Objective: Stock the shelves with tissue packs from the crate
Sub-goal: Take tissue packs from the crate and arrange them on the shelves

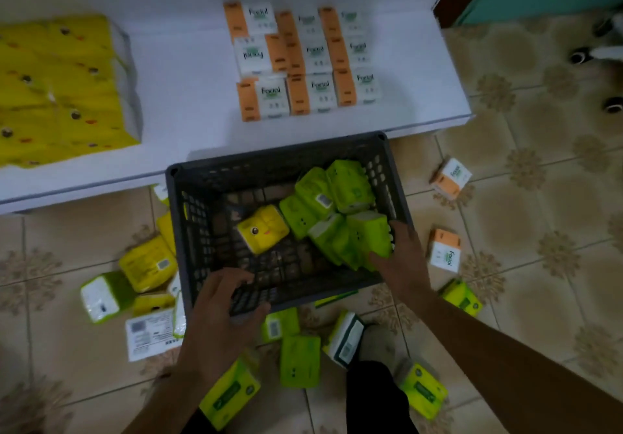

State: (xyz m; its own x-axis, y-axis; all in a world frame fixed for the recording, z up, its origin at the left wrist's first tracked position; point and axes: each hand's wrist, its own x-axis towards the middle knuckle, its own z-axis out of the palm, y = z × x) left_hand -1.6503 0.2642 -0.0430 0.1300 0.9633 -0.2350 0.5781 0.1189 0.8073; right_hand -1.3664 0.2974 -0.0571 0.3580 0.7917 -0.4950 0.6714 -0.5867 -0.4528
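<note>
A dark grey plastic crate [202,231] stands on the tiled floor against a low white shelf [188,96]. Inside lie several lime-green tissue packs [337,204] on the right and one yellow pack [263,228] near the middle. My left hand [222,305] grips the crate's near rim, fingers curled over the edge. My right hand [401,255] reaches into the crate's right corner and holds a green pack [367,234], thumb on its near side. On the shelf sit orange-and-white Facial packs [303,62] in rows and a block of yellow packs [60,89] at the left.
Loose packs litter the floor around the crate: yellow and green ones [145,265] at the left, green ones [300,359] near my leg, orange-and-white ones [445,251] at the right. A white printed sheet [148,332] lies by the crate's near left corner. Chair castors [580,55] stand far right.
</note>
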